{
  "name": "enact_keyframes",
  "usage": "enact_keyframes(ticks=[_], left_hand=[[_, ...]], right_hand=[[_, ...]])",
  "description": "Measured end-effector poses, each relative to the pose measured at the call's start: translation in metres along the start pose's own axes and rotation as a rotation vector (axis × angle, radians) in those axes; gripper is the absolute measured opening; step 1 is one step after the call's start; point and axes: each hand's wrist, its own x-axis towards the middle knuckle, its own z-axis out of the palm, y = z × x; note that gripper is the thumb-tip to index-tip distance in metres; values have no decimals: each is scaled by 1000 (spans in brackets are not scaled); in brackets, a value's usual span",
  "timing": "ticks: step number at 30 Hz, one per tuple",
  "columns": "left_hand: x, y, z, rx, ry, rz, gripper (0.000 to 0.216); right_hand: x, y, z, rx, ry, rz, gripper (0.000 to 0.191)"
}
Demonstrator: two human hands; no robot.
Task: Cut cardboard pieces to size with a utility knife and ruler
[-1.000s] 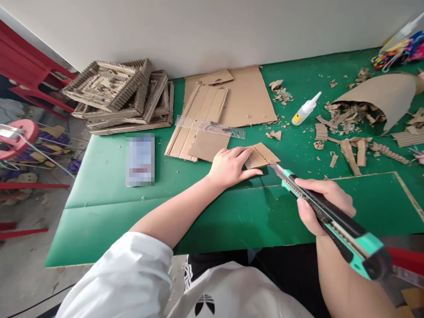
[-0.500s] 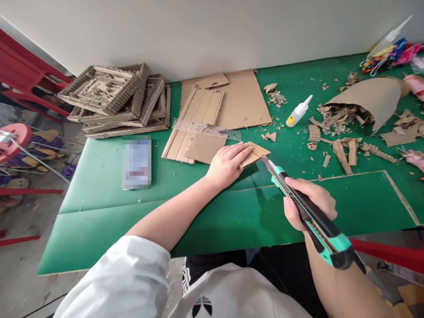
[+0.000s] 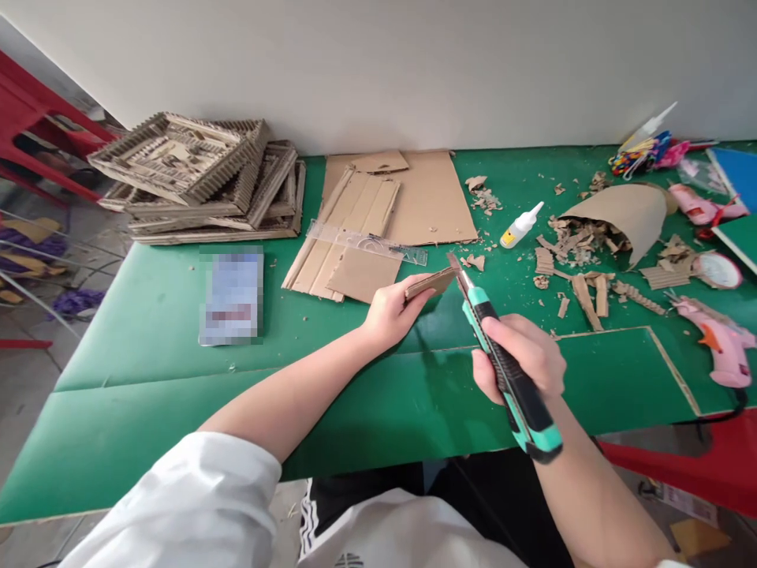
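"Left hand first, as you see it from here?"

"Left hand (image 3: 390, 317): narrow, pinching a small piece of cardboard (image 3: 434, 282) between thumb and fingers, over the middle of the green table (image 3: 177, 355). The piece is tilted."

"And the right hand (image 3: 526, 356)?"

"Wrapped around a black and green cutter knife (image 3: 513, 385), thumb along the handle. The blade (image 3: 459, 272) is out and points to the far side, at the right end of the piece. Whether it touches the edge, I cannot tell."

"Items on the far side?"

"A large cardboard sheet (image 3: 434, 207) lies flat near the wall (image 3: 378, 71). Narrower cardboard panels (image 3: 362, 207) overlap it, and a clear ruler (image 3: 367, 241) lies across those."

"Left side?"

"A stack of cardboard frames (image 3: 177, 181) at the far left, the top one askew. A phone-like slab (image 3: 233, 300), blurred, lies on the near side of the stack."

"Right side?"

"A white glue bottle (image 3: 521, 226), leaning to the right. Beyond it to the right, torn cardboard scraps (image 3: 585, 300) beside a curved cardboard piece (image 3: 627, 213). A pink glue gun (image 3: 725, 343) rests at the far right end."
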Motion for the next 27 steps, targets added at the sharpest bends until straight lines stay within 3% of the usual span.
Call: enact_keyframes(ticks=[8, 27], left_hand=[[3, -5, 0, -148, -64, -70, 25], [3, -3, 0, -112, -75, -78, 27]], right_hand=[[-23, 3, 6, 12, -71, 24, 45], [-32, 6, 13, 35, -107, 68, 56]])
